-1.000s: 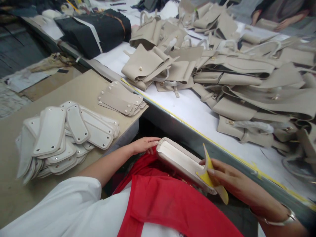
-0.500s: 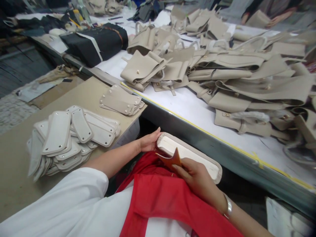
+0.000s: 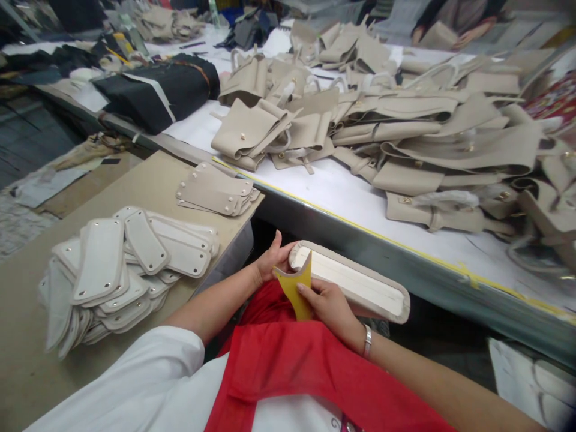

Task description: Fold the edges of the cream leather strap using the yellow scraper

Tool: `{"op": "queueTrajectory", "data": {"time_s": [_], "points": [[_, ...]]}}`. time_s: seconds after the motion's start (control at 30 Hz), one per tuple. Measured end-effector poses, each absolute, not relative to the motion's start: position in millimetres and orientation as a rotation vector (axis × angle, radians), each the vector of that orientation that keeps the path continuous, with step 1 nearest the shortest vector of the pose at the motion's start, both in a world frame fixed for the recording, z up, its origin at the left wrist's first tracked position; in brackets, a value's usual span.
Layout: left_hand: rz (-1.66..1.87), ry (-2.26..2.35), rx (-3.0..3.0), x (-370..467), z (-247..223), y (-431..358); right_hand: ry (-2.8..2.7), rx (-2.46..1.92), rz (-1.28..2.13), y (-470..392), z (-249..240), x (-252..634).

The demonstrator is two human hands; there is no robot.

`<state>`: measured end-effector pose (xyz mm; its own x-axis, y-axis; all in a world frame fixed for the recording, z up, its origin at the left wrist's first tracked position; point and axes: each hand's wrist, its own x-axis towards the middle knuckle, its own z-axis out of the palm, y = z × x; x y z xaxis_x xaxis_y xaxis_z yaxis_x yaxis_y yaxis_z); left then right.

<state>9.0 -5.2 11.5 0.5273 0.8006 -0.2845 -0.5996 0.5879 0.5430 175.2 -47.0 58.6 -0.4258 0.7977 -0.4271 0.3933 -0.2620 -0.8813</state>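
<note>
- While folded beige bag pieces (image 3: pixel 459 141) heap across the table (image 3: pixel 333 192), too overlapped for me to count, one black bundle (image 3: pixel 191 84) with a single white band sits at the heap's left.
- One long padded piece (image 3: pixel 355 279) lies slantwise over the wearer's red apron (image 3: pixel 292 360), close to the table's near edge, where a thin yellow strip (image 3: pixel 468 278) runs.
- Partly in front of it, one yellow piece (image 3: pixel 299 285) with a scooped, two-pointed end hides some of its lower side.
- That padded piece is oblong, rounded at the ends, smooth beige outside and white on the upward face.
- The right hand (image 3: pixel 330 305), one silvery bracelet (image 3: pixel 368 342) behind it, pinches the yellow piece between thumb and fingers.
- The left hand (image 3: pixel 276 261) has its thumb raised, fingers at the padded piece's left end; whether they grip, I cannot tell.
- On a brown board (image 3: pixel 153 180) lie two piles: white studded panels (image 3: pixel 99 258) with beige rims, and fewer beige panels (image 3: pixel 216 189) with pale pegs; overlap prevents a full count.
- One other person (image 3: pixel 461 30) is at the far side.
</note>
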Motion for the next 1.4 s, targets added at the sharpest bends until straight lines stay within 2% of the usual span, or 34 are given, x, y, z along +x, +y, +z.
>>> {"op": "queueTrajectory", "data": {"time_s": [0.17,0.37,0.63,0.87,1.1,1.23,1.4], "points": [[0.914,0.517,0.419,8,6,-6,-1.230,-1.653,1.907,-54,39,162],[0.927,0.562,0.454,9,5,-6,-0.837,-1.467,2.119,-56,27,150],[0.945,0.742,0.475,16,7,-2,-0.565,-1.460,2.282,-44,43,148],[0.914,0.987,0.595,21,5,6,-0.392,-1.222,2.350,-39,31,155],[0.844,1.242,0.700,24,8,9,-0.356,-1.204,2.361,-36,29,159],[0.707,1.222,0.816,12,15,16,-0.329,-1.131,2.386,-35,33,158],[0.295,1.348,1.153,-8,44,37,-0.392,-1.190,2.358,-39,30,156]]}}
